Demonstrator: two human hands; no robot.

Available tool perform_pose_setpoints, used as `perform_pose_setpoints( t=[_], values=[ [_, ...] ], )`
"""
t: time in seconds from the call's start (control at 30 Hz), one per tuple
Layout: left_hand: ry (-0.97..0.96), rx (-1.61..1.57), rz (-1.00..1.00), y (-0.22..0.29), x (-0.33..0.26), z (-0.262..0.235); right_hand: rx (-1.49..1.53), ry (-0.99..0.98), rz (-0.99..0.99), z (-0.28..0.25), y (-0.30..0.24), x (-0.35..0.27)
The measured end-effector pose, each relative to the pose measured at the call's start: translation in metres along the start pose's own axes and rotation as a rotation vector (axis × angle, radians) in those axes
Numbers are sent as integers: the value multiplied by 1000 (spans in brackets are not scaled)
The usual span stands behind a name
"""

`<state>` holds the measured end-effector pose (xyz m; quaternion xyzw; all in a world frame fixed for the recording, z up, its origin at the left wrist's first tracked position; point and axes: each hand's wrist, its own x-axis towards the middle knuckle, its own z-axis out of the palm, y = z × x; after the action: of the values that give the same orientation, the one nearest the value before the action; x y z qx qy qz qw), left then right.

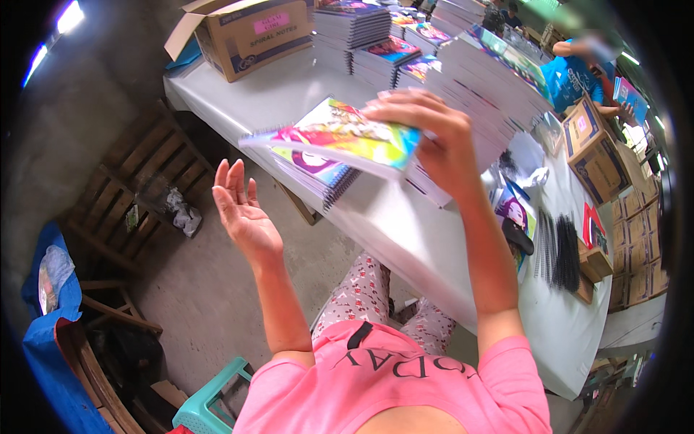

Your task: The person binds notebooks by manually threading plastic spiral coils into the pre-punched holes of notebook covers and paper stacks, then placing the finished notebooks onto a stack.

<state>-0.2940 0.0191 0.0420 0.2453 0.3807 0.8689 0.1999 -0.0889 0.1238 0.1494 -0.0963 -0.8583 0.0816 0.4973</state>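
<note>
The right hand (434,137) is gripping a colourful spiral notebook (347,137) by its near end, fingers curled over the top cover and the thumb hidden underneath, and is holding it in the air just above the edge of a white table (405,239). The notebook is lying nearly flat, tilting slightly, with its wire spine pointing toward the left hand. The left hand (242,210) is hovering open below and to the left of the notebook, palm turned up, fingers spread and straight, touching nothing and staying apart from the notebook. Directly under the held notebook a small stack of spiral notebooks (318,173) is sitting on the table edge, its spines facing the person. Behind the right hand a long slanting stack of notebooks (484,87) is leaning across the table, and further back more piles (361,29) are standing beside an open cardboard box (246,36). To the right, loose black binding coils (557,253) are lying on the table near a few printed covers (513,213). Another person in a blue shirt (571,76) is working at the far end. A teal plastic stool (210,405) is standing on the concrete floor beside the person's knees.
</note>
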Motion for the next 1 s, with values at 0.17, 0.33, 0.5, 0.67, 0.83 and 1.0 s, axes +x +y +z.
perform_pose_setpoints(
  t=[0.17,0.33,0.5,0.67,0.83,1.0],
  values=[
    [-100,157,-163,-54,33,-7,110,-201,170,81,76,-33],
    [-95,281,-227,-109,50,0,84,-348,484,97,88,-103],
    [-15,202,-204,-134,82,-2,249,351,949,131,132,-72],
    [-38,243,-93,-154,89,6,8,370,1188,154,186,-100],
    [13,168,-17,-156,83,5,71,693,1179,171,169,-93],
    [19,-47,-45,-166,87,10,-59,725,1055,169,175,-97]
  ],
)
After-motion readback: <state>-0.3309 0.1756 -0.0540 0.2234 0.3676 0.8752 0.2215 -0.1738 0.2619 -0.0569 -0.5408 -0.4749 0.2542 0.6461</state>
